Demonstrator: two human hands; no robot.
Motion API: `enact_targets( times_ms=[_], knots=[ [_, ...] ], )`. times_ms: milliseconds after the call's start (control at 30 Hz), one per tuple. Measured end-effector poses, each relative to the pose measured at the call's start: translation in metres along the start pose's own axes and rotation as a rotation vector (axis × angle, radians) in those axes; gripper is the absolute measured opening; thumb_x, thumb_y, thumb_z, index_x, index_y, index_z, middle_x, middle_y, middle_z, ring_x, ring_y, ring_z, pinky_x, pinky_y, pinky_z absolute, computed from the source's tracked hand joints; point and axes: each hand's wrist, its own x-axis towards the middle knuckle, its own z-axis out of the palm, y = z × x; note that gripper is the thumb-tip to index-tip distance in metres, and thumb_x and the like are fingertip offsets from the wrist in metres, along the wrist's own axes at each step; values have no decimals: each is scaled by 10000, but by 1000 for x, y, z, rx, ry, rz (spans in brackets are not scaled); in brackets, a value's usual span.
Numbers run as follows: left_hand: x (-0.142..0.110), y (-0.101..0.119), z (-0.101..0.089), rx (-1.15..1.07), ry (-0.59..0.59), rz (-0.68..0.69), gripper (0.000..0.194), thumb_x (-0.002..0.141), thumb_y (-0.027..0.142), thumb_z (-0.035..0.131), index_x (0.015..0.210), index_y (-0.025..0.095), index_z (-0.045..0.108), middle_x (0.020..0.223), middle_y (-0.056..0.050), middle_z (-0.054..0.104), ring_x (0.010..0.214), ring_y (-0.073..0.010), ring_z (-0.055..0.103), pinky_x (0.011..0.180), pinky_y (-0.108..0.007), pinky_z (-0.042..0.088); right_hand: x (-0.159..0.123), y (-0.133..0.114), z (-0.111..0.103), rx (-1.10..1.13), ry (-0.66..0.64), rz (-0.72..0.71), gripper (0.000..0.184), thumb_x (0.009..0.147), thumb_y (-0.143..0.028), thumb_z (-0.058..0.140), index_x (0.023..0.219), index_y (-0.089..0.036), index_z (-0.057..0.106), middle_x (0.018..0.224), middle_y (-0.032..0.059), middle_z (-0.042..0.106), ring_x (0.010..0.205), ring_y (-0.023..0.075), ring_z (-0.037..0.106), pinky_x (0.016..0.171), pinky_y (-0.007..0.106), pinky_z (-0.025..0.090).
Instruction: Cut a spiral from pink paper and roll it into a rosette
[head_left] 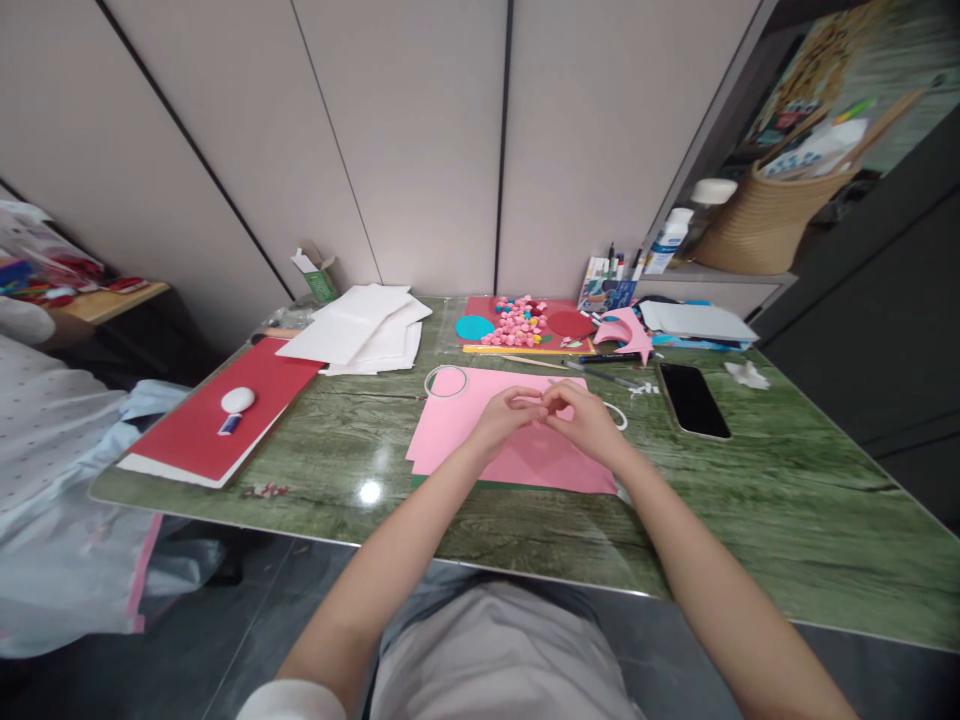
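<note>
My left hand (pixel 504 414) and my right hand (pixel 583 412) meet over a pink paper sheet (pixel 457 425) on the green table (pixel 787 500). Both have their fingertips pinched together around something small that I cannot make out. A white ring (pixel 445 381) lies on the sheet's far left corner. Behind the sheet, a heap of small pink paper rolls (pixel 519 328) sits on a red sheet (pixel 480 305) with a teal disc (pixel 474 327) and a red disc (pixel 570 323).
A black phone (pixel 693 399) lies to the right. White papers (pixel 360 330) and a red board (pixel 202 425) with a white oval object (pixel 238 400) are at the left. A yellow ruler (pixel 517 350), pens (pixel 611 375), pink scraps (pixel 626 335) and a woven basket (pixel 765 225) stand at the back.
</note>
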Motion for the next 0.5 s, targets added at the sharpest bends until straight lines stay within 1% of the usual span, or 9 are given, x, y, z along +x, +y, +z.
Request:
enact_targets(
  times_ms=[133, 267, 367, 500],
  knots=[
    [0, 0, 1, -23, -1, -36, 437, 514, 240, 748, 894, 134, 561, 785, -55, 652, 727, -127, 596, 729, -281, 397, 0, -1, 0, -16, 8, 17, 68, 730, -218, 583, 745, -193, 522, 761, 6, 543, 675, 128, 509, 637, 271, 414],
    [2, 1, -4, -44, 20, -81, 486, 498, 208, 757, 929, 129, 545, 751, -39, 644, 670, -116, 595, 715, -287, 400, 0, -3, -3, 1, -19, 8, 89, 735, -258, 594, 793, -198, 564, 786, 13, 552, 683, 128, 522, 646, 276, 425],
    [3, 2, -9, -69, -6, -75, 502, 487, 197, 763, 931, 128, 537, 729, -29, 639, 646, -119, 597, 710, -298, 409, 1, -2, -4, 26, -48, -6, 122, 755, -268, 580, 862, -214, 604, 843, 27, 568, 705, 131, 537, 665, 287, 443],
    [5, 2, -13, -65, -54, -76, 485, 486, 206, 765, 906, 129, 535, 750, -41, 650, 667, -130, 606, 703, -295, 410, 1, 0, -4, 55, -76, -24, 172, 771, -258, 559, 927, -245, 630, 885, 39, 577, 745, 144, 547, 682, 304, 462]
  ],
)
